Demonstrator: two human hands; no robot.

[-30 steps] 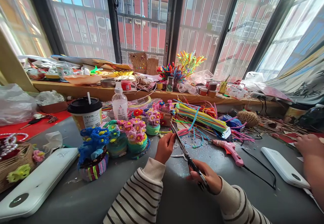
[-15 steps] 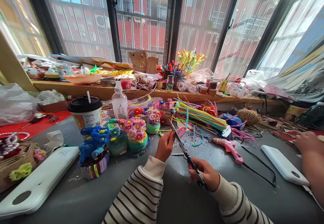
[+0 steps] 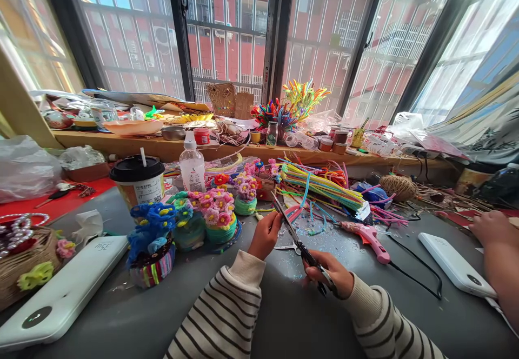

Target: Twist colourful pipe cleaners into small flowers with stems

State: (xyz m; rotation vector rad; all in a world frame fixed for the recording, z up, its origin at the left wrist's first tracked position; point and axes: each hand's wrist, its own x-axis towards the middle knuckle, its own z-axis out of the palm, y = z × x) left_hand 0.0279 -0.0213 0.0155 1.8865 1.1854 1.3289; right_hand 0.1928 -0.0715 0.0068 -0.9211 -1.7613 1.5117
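Note:
My right hand (image 3: 330,272) is wrapped round the dark handles of a pair of scissors (image 3: 290,230), whose blades point up and away beside my left hand. The fingers of my left hand (image 3: 265,235) are pinched together close to the blades. A light-blue pipe cleaner (image 3: 307,188) rises from there past the scissors, its lower end hidden behind the blades and fingers. Blue trimmings (image 3: 318,226) and glittery bits lie on the grey table (image 3: 284,316) just beyond. Under the scissors a flat metal piece (image 3: 287,247) shows in part.
Left stand fuzzy flower pots (image 3: 219,213), a lidded cup (image 3: 138,180), a bottle (image 3: 192,167) and a white power bank (image 3: 68,288). A pipe cleaner bundle (image 3: 328,186) lies behind, a corded pink glue gun (image 3: 371,237) right. Another person's hand (image 3: 494,232) rests near a second power bank (image 3: 454,261).
The light-blue pipe cleaner has tipped to the right and shows a longer, bent stretch. The scissors' handles have shifted slightly in my right hand. My left hand has barely moved.

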